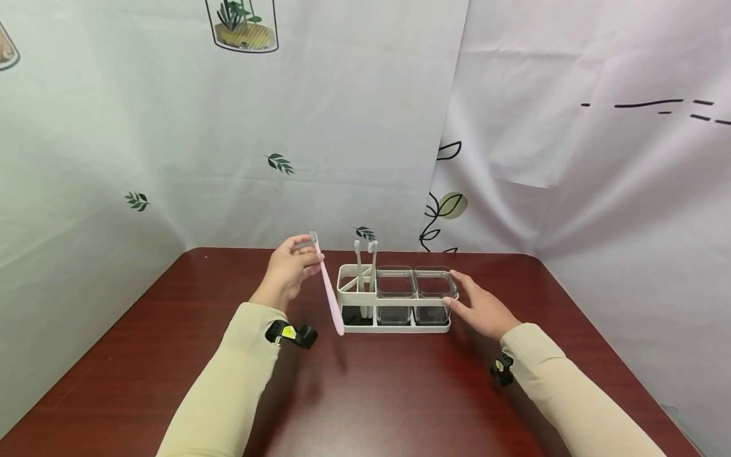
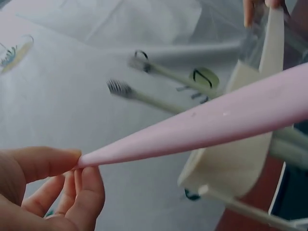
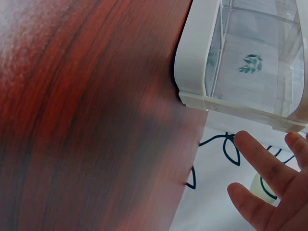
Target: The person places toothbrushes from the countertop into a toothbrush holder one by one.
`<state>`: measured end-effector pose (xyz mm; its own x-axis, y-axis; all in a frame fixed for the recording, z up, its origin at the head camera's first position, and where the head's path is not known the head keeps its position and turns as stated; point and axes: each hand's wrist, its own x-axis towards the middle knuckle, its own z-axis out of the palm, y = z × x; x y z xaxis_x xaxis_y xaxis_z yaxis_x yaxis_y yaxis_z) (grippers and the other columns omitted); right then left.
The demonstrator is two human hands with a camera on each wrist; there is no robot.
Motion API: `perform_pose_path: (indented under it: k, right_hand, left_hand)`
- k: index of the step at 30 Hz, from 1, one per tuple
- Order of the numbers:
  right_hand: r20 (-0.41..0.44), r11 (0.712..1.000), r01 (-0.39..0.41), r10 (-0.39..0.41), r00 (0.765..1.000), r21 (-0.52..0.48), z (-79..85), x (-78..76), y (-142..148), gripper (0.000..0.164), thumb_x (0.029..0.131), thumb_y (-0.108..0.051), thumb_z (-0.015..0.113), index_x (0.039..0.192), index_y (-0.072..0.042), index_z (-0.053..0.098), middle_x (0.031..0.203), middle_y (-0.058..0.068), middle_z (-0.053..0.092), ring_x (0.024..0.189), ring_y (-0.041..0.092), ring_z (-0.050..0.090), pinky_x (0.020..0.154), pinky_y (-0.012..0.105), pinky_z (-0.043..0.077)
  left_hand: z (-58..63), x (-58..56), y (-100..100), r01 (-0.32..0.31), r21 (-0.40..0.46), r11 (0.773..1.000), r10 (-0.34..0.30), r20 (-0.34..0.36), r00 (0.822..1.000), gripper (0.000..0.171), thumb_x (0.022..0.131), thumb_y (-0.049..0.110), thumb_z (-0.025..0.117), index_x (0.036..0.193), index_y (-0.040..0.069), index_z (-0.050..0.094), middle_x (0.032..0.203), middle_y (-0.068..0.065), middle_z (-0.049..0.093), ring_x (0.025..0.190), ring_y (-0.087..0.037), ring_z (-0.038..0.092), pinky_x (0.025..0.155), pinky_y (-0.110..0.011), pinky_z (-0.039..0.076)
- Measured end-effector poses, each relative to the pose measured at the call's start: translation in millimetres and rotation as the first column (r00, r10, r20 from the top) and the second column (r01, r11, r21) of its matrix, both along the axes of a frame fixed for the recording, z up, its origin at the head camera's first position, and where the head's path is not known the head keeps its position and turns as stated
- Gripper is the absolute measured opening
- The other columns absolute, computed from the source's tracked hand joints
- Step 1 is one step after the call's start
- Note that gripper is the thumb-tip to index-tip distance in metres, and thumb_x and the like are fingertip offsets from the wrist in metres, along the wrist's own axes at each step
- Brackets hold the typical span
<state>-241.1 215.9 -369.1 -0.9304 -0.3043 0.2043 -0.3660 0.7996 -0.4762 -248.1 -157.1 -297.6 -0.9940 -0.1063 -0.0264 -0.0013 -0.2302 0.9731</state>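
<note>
My left hand (image 1: 285, 270) pinches a pink toothbrush (image 1: 331, 295) near its head, between thumb and fingers. The brush tilts, its head up and its thick handle end hanging in front of a white toothbrush rack (image 1: 358, 329). In the left wrist view, the pink handle (image 2: 202, 120) crosses before the rack. Two pale toothbrushes (image 1: 374, 260) stand in the rack's left section. Two clear cups (image 1: 395, 285) sit in its other sections. My right hand (image 1: 482, 311) is at the rack's right end, fingers spread and fairly straight, fingertips at its rim in the right wrist view.
The rack stands on a dark red-brown wooden table (image 1: 371, 393). Behind the table and at its sides hangs a white patterned cloth (image 1: 354, 127). Each wrist wears a black strap with a small device (image 1: 291, 332).
</note>
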Motion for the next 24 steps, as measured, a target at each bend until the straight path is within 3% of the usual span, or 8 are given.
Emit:
perform_pose_path:
  k: [7, 13, 17, 24]
  right_hand:
    - [-0.001, 1.000, 0.001, -0.001, 1.000, 0.006, 0.9, 0.1, 0, 0.076, 0.093, -0.054, 0.054, 0.150, -0.013, 0.027, 0.143, 0.020, 0.045, 0.118, 0.037, 0.055, 0.096, 0.057, 0.043]
    - [0.002, 1.000, 0.000, 0.000, 1.000, 0.002, 1.7, 1.1, -1, 0.076, 0.093, -0.054, 0.054, 0.150, -0.012, 0.027, 0.143, 0.020, 0.045, 0.119, 0.038, 0.055, 0.096, 0.057, 0.042]
    - [0.001, 1.000, 0.002, -0.002, 1.000, 0.001, 1.5, 1.2, -1, 0.076, 0.093, -0.054, 0.054, 0.150, -0.012, 0.027, 0.143, 0.020, 0.045, 0.119, 0.037, 0.055, 0.097, 0.057, 0.042]
    - [-0.001, 1.000, 0.005, -0.005, 1.000, -0.005, 0.7, 0.9, -1, 0.076, 0.093, -0.054, 0.054, 0.150, -0.012, 0.027, 0.143, 0.020, 0.045, 0.120, 0.037, 0.054, 0.097, 0.057, 0.042]
  left_hand:
    - [10.5, 11.2, 16, -0.110, 0.103, 0.989, 0.118, -0.066, 0.991, 0.052, 0.085, -0.015, 0.060, 0.130, 0.006, 0.046, 0.087, -0.001, 0.053, 0.074, -0.011, 0.062, 0.068, -0.022, 0.054]
    - [14.2, 16.0, 25, -0.210, 0.165, 0.964, 0.234, -0.145, 0.961, 0.050, 0.083, -0.016, 0.060, 0.126, 0.007, 0.048, 0.083, 0.001, 0.052, 0.070, -0.009, 0.057, 0.067, -0.022, 0.053]
    - [15.0, 18.1, 30, -0.288, 0.207, 0.935, 0.331, -0.213, 0.920, 0.051, 0.081, -0.017, 0.062, 0.125, 0.006, 0.049, 0.085, 0.000, 0.053, 0.072, -0.010, 0.057, 0.067, -0.022, 0.054]
    - [14.0, 22.3, 40, -0.377, 0.278, 0.884, 0.459, -0.353, 0.815, 0.051, 0.079, -0.021, 0.061, 0.124, 0.002, 0.051, 0.089, -0.004, 0.055, 0.078, -0.013, 0.057, 0.067, -0.022, 0.054]
